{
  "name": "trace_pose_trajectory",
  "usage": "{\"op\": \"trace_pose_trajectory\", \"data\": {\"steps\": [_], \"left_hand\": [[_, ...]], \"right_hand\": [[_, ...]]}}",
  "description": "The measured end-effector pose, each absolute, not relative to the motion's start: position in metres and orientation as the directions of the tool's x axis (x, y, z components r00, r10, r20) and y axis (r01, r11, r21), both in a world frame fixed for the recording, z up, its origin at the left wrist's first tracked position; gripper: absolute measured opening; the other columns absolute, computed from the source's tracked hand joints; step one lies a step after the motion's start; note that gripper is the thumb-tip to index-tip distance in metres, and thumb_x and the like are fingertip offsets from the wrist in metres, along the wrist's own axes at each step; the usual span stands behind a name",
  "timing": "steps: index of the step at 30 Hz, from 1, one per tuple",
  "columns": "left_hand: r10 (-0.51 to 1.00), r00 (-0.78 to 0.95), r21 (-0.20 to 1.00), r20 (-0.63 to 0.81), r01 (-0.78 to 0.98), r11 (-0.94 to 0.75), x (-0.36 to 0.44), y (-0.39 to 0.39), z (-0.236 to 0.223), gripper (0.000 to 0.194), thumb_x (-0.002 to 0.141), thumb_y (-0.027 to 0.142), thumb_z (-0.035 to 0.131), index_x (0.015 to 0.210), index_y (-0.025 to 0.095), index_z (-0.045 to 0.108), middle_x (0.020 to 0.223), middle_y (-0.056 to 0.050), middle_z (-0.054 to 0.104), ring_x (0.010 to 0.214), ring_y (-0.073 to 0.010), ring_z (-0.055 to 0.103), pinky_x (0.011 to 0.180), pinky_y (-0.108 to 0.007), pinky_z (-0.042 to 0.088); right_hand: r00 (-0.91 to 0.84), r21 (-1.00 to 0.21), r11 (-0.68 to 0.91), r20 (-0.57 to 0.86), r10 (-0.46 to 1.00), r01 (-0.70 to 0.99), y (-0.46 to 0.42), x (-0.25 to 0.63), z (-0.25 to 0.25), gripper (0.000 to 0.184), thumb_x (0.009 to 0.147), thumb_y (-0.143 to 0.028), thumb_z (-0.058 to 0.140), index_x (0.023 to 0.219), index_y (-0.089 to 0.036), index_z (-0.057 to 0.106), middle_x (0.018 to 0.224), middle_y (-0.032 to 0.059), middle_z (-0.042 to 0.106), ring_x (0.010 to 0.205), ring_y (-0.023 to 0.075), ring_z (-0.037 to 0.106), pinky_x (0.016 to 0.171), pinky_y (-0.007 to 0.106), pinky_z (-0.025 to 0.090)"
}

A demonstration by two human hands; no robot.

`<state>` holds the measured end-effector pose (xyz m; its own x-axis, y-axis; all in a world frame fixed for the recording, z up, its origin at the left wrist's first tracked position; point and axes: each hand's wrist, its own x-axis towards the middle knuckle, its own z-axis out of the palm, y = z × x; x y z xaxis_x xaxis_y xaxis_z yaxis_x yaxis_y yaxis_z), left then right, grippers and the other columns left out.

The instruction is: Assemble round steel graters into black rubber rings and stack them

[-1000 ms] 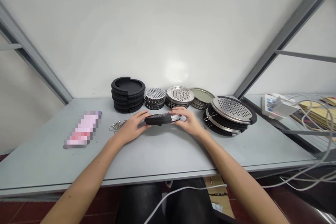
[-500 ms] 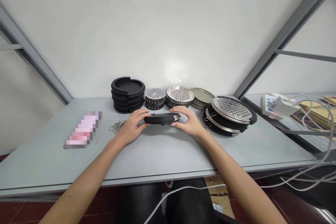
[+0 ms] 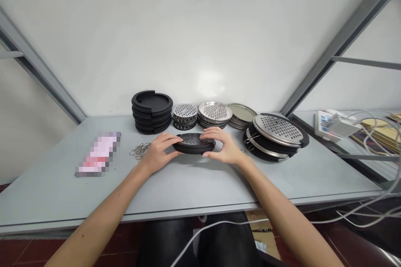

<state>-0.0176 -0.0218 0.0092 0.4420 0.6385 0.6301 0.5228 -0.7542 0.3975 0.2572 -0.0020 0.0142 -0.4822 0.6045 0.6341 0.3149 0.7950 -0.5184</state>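
Note:
Between my two hands is a round grater [image 3: 194, 145], a perforated disc set in a black rim, held just above the table. My left hand [image 3: 161, 151] grips its left edge, fingertips on top and thumb low at the side. At the opposite edge, my right hand [image 3: 224, 147] has its fingers on the top and its thumb at the lower rim. Loose wire clips [image 3: 139, 150] lie beside my left hand. Right of my right hand stands a stack of assembled graters [image 3: 275, 137] in black holders, with wire clips sticking out at the side.
Along the wall stand black round holders [image 3: 152, 112], small grater discs [image 3: 184, 116], larger grater discs [image 3: 214, 114] and plain metal discs [image 3: 242, 115], all stacked. A blurred-out phone [image 3: 98, 154] lies left. A power strip [image 3: 327, 125] with cables is beyond the right frame post [image 3: 316, 64].
The grater has tipped so its perforated top now faces me more, and it sits slightly lower. Both hands keep hold of its edges, the right fingers now further over the top.

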Motion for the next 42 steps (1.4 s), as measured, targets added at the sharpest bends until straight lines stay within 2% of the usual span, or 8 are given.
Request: {"op": "trace_pose_trajectory", "data": {"steps": [9, 15, 22, 27, 32, 35, 39, 42], "left_hand": [[0.628, 0.441, 0.389, 0.642, 0.518, -0.761, -0.013, -0.025, 0.009, 0.032, 0.081, 0.042, 0.072, 0.106, 0.023, 0.068, 0.103, -0.007, 0.071, 0.097, -0.0239, 0.063, 0.089, -0.042, 0.051], [0.718, 0.431, 0.440, 0.546, 0.581, -0.684, -0.015, -0.022, 0.011, 0.046, 0.082, 0.040, 0.071, 0.123, 0.023, 0.058, 0.120, -0.008, 0.063, 0.112, -0.0253, 0.056, 0.099, -0.043, 0.046], [0.716, 0.486, 0.448, 0.502, 0.562, -0.695, -0.022, -0.013, 0.004, 0.029, 0.088, 0.028, 0.064, 0.116, 0.021, 0.063, 0.122, -0.007, 0.063, 0.117, -0.0242, 0.053, 0.104, -0.045, 0.042], [0.673, 0.468, 0.421, 0.572, 0.537, -0.731, -0.021, -0.015, 0.005, 0.030, 0.082, 0.031, 0.072, 0.110, 0.021, 0.067, 0.109, -0.007, 0.067, 0.106, -0.0229, 0.057, 0.096, -0.041, 0.046], [0.662, 0.448, 0.377, 0.602, 0.571, -0.729, -0.016, -0.022, 0.007, 0.035, 0.075, 0.038, 0.079, 0.104, 0.021, 0.069, 0.095, -0.005, 0.065, 0.092, -0.0216, 0.059, 0.085, -0.037, 0.050], [0.634, 0.457, 0.332, 0.623, 0.579, -0.744, -0.011, -0.024, 0.005, 0.037, 0.074, 0.041, 0.079, 0.103, 0.021, 0.069, 0.090, -0.005, 0.063, 0.088, -0.0214, 0.058, 0.082, -0.037, 0.050], [0.584, 0.480, 0.272, 0.654, 0.572, -0.774, -0.006, -0.027, 0.003, 0.039, 0.072, 0.044, 0.080, 0.099, 0.019, 0.069, 0.087, -0.005, 0.061, 0.084, -0.0215, 0.057, 0.080, -0.038, 0.049], [0.589, 0.485, 0.283, 0.647, 0.564, -0.776, -0.005, -0.029, 0.005, 0.042, 0.071, 0.046, 0.080, 0.101, 0.019, 0.068, 0.090, -0.006, 0.061, 0.087, -0.0219, 0.058, 0.082, -0.038, 0.050]], "right_hand": [[-0.528, -0.538, 0.797, 0.608, 0.593, 0.275, -0.005, 0.254, 0.016, 0.047, 0.062, -0.049, 0.083, 0.100, -0.024, 0.075, 0.097, 0.0090, 0.075, 0.093, 0.0262, 0.066, 0.087, 0.044, 0.053], [-0.480, -0.586, 0.774, 0.621, 0.619, 0.240, -0.002, 0.257, 0.011, 0.045, 0.066, -0.045, 0.082, 0.106, -0.026, 0.074, 0.105, 0.0092, 0.074, 0.097, 0.0261, 0.066, 0.087, 0.043, 0.054], [-0.480, -0.614, 0.750, 0.596, 0.644, 0.244, -0.002, 0.258, 0.013, 0.042, 0.067, -0.043, 0.082, 0.103, -0.024, 0.074, 0.104, 0.0097, 0.074, 0.100, 0.0264, 0.066, 0.090, 0.045, 0.053], [-0.513, -0.506, 0.807, 0.626, 0.587, 0.305, -0.004, 0.258, 0.016, 0.038, 0.072, -0.038, 0.078, 0.106, -0.021, 0.071, 0.107, 0.0104, 0.073, 0.101, 0.0268, 0.065, 0.092, 0.046, 0.049], [-0.575, -0.337, 0.861, 0.644, 0.506, 0.380, -0.009, 0.252, 0.017, 0.051, 0.072, -0.044, 0.076, 0.115, -0.019, 0.065, 0.111, 0.0112, 0.070, 0.105, 0.0283, 0.061, 0.094, 0.048, 0.047], [-0.610, -0.248, 0.884, 0.648, 0.455, 0.396, -0.012, 0.247, 0.015, 0.050, 0.075, -0.044, 0.073, 0.118, -0.019, 0.063, 0.112, 0.0113, 0.069, 0.105, 0.0281, 0.060, 0.093, 0.047, 0.047], [-0.677, -0.162, 0.911, 0.623, 0.393, 0.380, -0.015, 0.242, 0.010, 0.041, 0.080, -0.030, 0.066, 0.119, -0.019, 0.062, 0.114, 0.0113, 0.069, 0.103, 0.0273, 0.061, 0.090, 0.046, 0.049], [-0.683, -0.180, 0.919, 0.622, 0.383, 0.352, -0.016, 0.240, 0.008, 0.039, 0.081, -0.020, 0.061, 0.120, -0.021, 0.062, 0.115, 0.0098, 0.069, 0.103, 0.0255, 0.062, 0.090, 0.043, 0.050]]}}
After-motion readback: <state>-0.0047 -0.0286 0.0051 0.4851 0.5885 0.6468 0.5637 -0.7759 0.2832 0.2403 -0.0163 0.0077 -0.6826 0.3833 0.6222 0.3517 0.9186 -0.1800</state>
